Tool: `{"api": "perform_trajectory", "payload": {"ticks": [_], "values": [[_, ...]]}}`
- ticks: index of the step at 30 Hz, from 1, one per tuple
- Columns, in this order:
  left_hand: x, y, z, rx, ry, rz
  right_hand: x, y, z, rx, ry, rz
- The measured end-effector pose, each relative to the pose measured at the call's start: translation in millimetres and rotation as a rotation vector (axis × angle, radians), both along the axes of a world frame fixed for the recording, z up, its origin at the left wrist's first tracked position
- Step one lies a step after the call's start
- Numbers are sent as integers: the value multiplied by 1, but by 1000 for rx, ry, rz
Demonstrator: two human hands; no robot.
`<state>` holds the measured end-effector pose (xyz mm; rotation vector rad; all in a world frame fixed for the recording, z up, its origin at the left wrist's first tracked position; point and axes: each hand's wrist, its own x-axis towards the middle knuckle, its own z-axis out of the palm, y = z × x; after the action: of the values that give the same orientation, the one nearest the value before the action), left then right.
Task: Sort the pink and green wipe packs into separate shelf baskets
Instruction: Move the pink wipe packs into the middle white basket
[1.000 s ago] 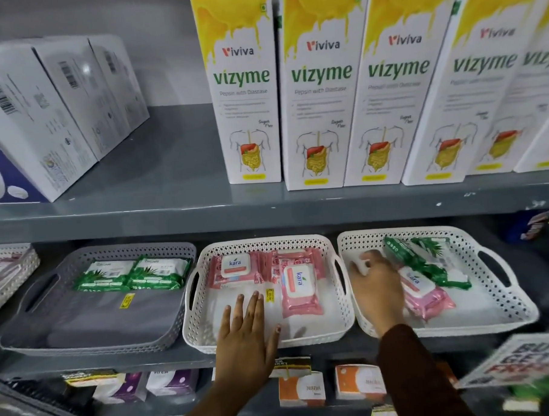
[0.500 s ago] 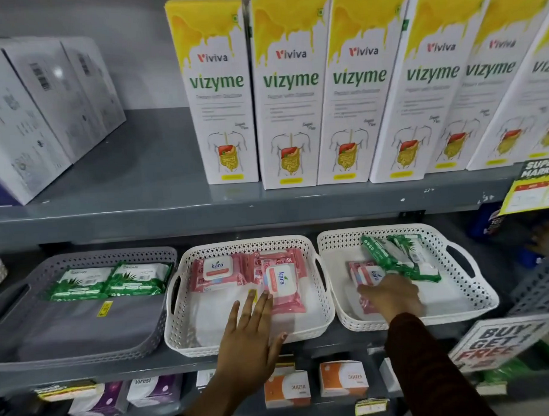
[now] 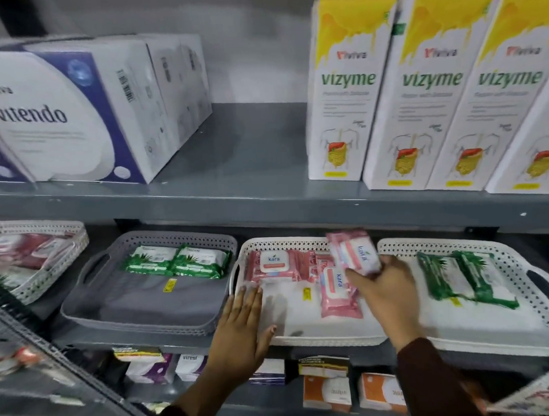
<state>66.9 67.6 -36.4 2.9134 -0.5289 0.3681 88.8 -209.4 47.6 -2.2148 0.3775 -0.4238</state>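
Now right hand (image 3: 385,286) aloft over middle basket (image 3: 284,242), gripping pink pack (image 3: 353,251).

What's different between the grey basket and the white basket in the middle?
The grey basket is dark grey and holds two green wipe packs side by side at its back; the middle white basket is white and holds pink packs. The left hand rests on the white basket's front edge; nothing touches the grey one. Both are shallow perforated trays with side handles, on the same shelf.
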Motion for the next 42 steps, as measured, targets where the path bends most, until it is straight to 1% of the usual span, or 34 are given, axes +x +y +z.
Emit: {"api": "perform_trajectory", "payload": {"ticks": [2,5,8,13,16,19,21,22,24,26,28,30,32,34,36,38,40,42], "values": [[0,0,1,-16,10,11,0,38,-6,59,20,142],[-1,0,1,-7,16,5,8,75,-31,-15,136,257],[0,3,1,1,10,-7,24,96,-50,-76,182,336],[-2,2,2,21,12,10,43,110,-60,-197,284,359],[-2,2,2,51,36,16,47,109,-67,-182,298,397],[-3,-4,2,99,64,56,41,97,-64,-90,312,427],[-5,-14,2,102,53,60,33,80,-53,8,219,394],[-5,-20,3,97,43,51,29,67,-47,26,137,348],[-4,-39,3,89,28,17,23,31,-36,-29,-19,186],[-2,-64,2,99,23,-38,21,-18,-35,-75,-104,10],[0,-90,0,128,19,-110,24,-70,-42,-128,-57,-144],[0,-115,1,144,9,-172,29,-113,-52,-217,127,-235],[0,-135,3,152,9,-196,33,-142,-57,-277,342,-257],[-1,-149,3,146,18,-195,37,-158,-64,-313,476,-220],[-2,-154,4,128,42,-183,41,-165,-72,-436,514,-203],[-2,-154,5,131,39,-177,43,-166,-77,-561,473,-220],[-4,-153,7,142,19,-181,43,-166,-73,-620,456,-219],[-7,-151,7,151,-3,-176,37,-159,-70,-639,488,-175]]}}
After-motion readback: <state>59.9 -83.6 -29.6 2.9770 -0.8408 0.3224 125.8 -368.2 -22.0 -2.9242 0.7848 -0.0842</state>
